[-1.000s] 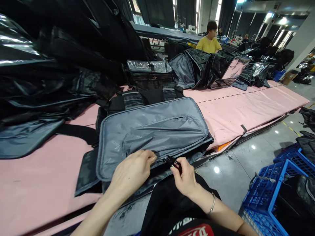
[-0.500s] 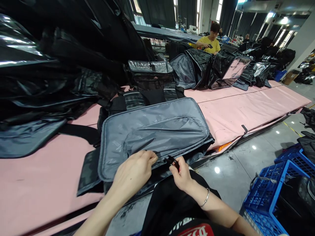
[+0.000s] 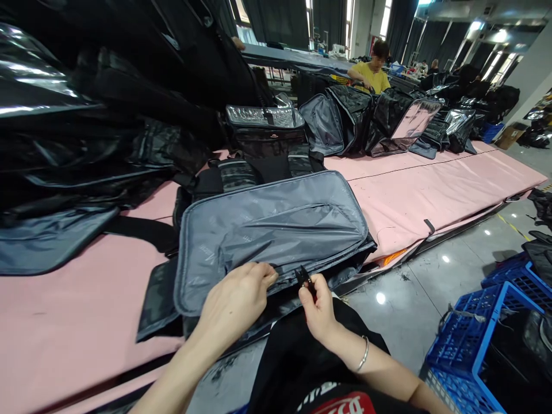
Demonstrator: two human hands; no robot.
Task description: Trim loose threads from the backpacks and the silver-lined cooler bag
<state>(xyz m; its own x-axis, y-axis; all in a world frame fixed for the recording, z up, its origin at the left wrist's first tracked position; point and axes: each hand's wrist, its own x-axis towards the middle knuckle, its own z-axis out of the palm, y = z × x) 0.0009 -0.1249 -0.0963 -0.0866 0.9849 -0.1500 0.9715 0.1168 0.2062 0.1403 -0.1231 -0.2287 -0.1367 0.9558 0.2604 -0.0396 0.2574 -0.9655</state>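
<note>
A bag (image 3: pixel 293 218) with a grey lining lies open-faced in front of me on a pink-covered table. At its near edge my left hand (image 3: pixel 241 293) has its fingers closed, pinching the bag's edge; the exact fold between the fingertips is hidden. To the right of it, my right hand (image 3: pixel 318 307) is wrapped round small black thread snips (image 3: pixel 304 277), their blades pointing up and left over the bag's near edge. A black side flap (image 3: pixel 159 299) of the bag hangs out to the left.
The pink table (image 3: pixel 431 190) runs off to the right. More bags (image 3: pixel 265 129) stand along its back, and a dark pile (image 3: pixel 86 144) rises at left. Blue crates (image 3: pixel 457 339) sit on the floor at right. A person in a yellow shirt (image 3: pixel 377 77) works at the back.
The snips have turned more upright in my right hand, which has shifted slightly right. My left hand stays at the bag's edge. The person behind has lowered their hands to a bag.
</note>
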